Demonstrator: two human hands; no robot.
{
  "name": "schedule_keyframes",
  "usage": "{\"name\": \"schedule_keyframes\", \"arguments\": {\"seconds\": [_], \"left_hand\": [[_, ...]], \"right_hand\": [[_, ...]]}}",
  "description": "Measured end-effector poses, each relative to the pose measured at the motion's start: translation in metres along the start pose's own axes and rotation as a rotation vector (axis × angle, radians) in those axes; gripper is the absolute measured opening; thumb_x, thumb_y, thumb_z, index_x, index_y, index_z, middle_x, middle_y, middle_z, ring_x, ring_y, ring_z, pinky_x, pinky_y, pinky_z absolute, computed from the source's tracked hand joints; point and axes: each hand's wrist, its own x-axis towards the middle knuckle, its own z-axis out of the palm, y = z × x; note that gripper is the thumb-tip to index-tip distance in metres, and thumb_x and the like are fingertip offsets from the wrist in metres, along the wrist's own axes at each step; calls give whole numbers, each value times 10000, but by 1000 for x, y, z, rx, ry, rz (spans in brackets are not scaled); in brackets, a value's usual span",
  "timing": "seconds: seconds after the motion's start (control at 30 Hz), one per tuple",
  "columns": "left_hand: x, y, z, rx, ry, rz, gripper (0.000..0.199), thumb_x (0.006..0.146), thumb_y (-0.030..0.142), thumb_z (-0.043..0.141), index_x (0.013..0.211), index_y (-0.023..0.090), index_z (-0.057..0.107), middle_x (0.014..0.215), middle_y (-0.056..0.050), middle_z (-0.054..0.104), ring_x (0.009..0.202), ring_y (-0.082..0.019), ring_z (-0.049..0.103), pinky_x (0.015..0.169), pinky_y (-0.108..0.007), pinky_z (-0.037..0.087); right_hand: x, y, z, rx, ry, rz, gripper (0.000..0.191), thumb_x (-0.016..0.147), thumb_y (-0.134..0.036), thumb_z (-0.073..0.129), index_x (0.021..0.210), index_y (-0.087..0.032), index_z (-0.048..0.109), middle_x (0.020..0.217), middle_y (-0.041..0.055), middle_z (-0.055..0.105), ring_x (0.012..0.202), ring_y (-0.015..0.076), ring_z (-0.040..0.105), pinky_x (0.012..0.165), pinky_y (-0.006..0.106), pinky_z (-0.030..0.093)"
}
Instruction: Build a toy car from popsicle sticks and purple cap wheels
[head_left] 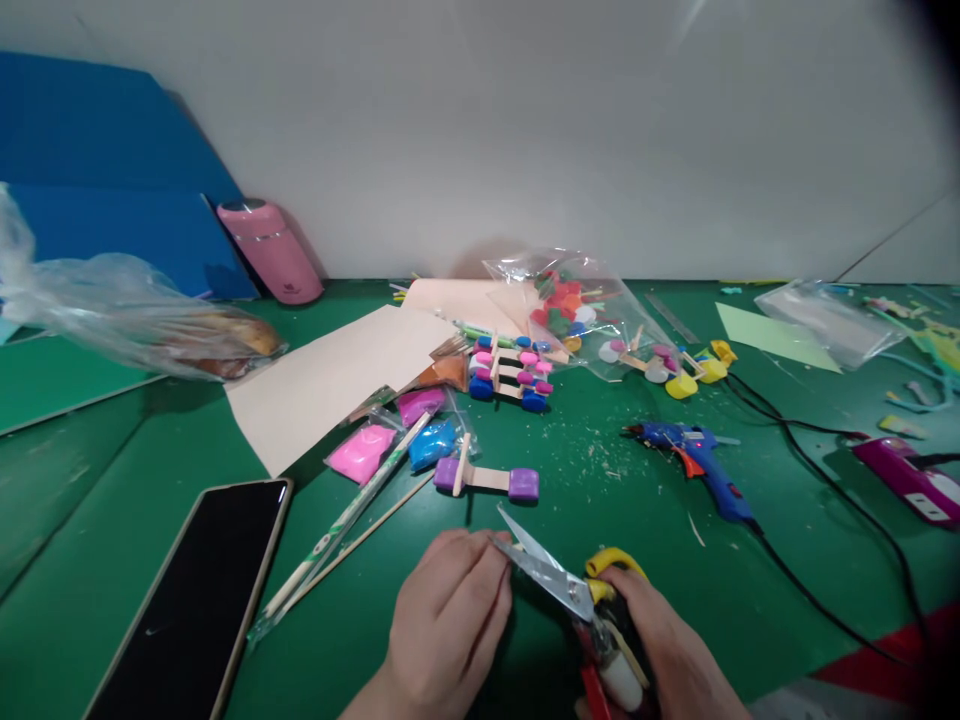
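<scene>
My right hand (pixel 664 635) grips a pair of scissors (pixel 561 582) by the yellow handles. Their blades are parted and point up and left. My left hand (pixel 454 610) is closed in a pinch at the blade tips; a small pale bit shows there, but what the fingers hold is mostly hidden. Below the scissors' pivot, a white rounded piece (pixel 622 682) and something red (pixel 595 690) show beside my right hand; I cannot tell whether it holds them. Just beyond my left hand lies a wooden stick piece with purple clay ends (pixel 487 479).
A blue glue gun (pixel 694 455) lies at right, its black cord trailing. A phone (pixel 199 600) is at lower left, near bagged sticks (pixel 352 510) and clay packets (pixel 362 452). Farther back are stacked stick pieces (pixel 512 372), a bag of bottle caps (pixel 600 310) and a pink bottle (pixel 274 252).
</scene>
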Motion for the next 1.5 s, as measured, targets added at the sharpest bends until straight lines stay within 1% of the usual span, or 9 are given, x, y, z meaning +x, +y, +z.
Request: {"name": "schedule_keyframes", "arguments": {"seconds": [0.27, 0.43, 0.57, 0.73, 0.93, 1.03, 1.17, 1.3, 1.5], "left_hand": [[3, 3, -2, 47, 0, 87, 228, 772, 59, 486, 968, 160, 542, 802, -76, 676, 728, -168, 635, 686, -274, 519], [2, 2, -2, 106, 17, 115, 179, 796, 77, 466, 943, 135, 550, 775, -80, 665, 707, -159, 618, 715, -281, 508], [-1, 2, -3, 86, 24, 100, 195, 784, 64, 475, 948, 138, 551, 769, -71, 651, 712, -163, 608, 701, -284, 507], [0, 2, -4, 63, 41, 108, 209, 761, 45, 495, 941, 134, 553, 785, -70, 647, 718, -166, 602, 710, -295, 505], [-4, 3, -2, 10, 41, 129, 210, 763, 33, 489, 946, 115, 552, 779, -85, 625, 734, -175, 582, 669, -286, 499], [-4, 4, 1, -41, 38, 150, 209, 762, 20, 490, 943, 105, 550, 760, -90, 613, 713, -178, 567, 634, -291, 493], [-1, 6, 4, -57, 63, 177, 185, 773, 23, 474, 922, 98, 553, 754, -103, 621, 697, -181, 563, 611, -299, 492], [1, 8, 5, -4, 74, 219, 154, 800, 50, 438, 867, 100, 568, 703, -96, 626, 649, -173, 557, 604, -313, 499], [0, 7, 8, 34, 78, 236, 155, 791, 48, 449, 866, 97, 576, 690, -96, 630, 637, -174, 555, 599, -316, 502]], "right_hand": [[6, -9, -1, -49, -111, 94, 337, 559, -243, 587, 872, -232, 463, 713, 13, 608, 588, 183, 587, 492, 244, 433], [6, -10, -5, -83, -118, 43, 338, 596, -256, 594, 891, -228, 432, 746, 27, 605, 618, 191, 584, 521, 257, 440], [7, -14, -8, -77, -224, 53, 417, 565, -247, 616, 922, -234, 402, 756, 16, 585, 602, 179, 569, 513, 254, 441], [3, -8, -4, -139, -114, -35, 571, 520, -245, 616, 1021, -225, 344, 744, 7, 565, 614, 191, 561, 506, 257, 419], [-1, -5, -8, -191, -184, -63, 535, 573, -270, 611, 1030, -209, 338, 748, 16, 572, 587, 172, 554, 497, 250, 431], [-6, -8, -7, -192, -148, 4, 502, 573, -247, 608, 1013, -215, 368, 742, 3, 569, 578, 160, 547, 518, 254, 440], [-14, -11, -4, -199, -81, 55, 441, 605, -243, 582, 996, -208, 381, 820, 32, 570, 673, 182, 574, 560, 267, 452], [-18, -11, -6, -231, -135, 34, 382, 663, -292, 555, 982, -201, 367, 844, 63, 576, 715, 204, 593, 549, 267, 468], [-19, 2, -5, -303, -148, -63, 548, 709, -309, 553, 1128, -176, 226, 888, 87, 573, 755, 211, 603, 652, 310, 506]]}}
